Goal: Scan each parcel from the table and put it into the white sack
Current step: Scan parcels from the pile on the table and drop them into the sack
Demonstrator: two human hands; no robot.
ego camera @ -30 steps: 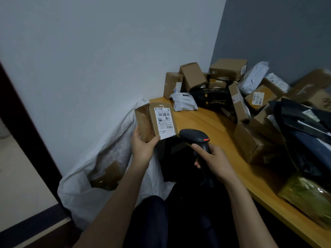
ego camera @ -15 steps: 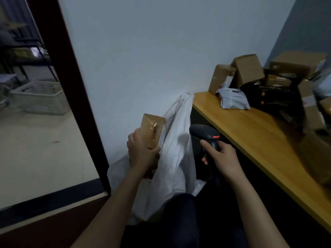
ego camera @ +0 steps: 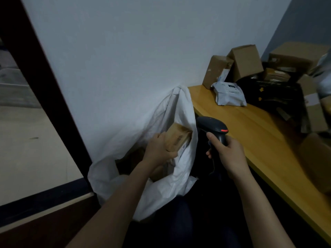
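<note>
Sack (ego camera: pixel 172 122) rim crowds held box (ego camera: pixel 177 139)

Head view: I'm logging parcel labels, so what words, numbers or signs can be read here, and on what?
No text can be read in this picture.
White mailer bag on the table: printed label, too blurred to read.
Black box: yellow marks, too blurred to read.
Brown box by the wall: white label, edge-on, unreadable.
Small box in the left hand: no label side showing.
Scanner in the right hand: red strip, no text.
</note>
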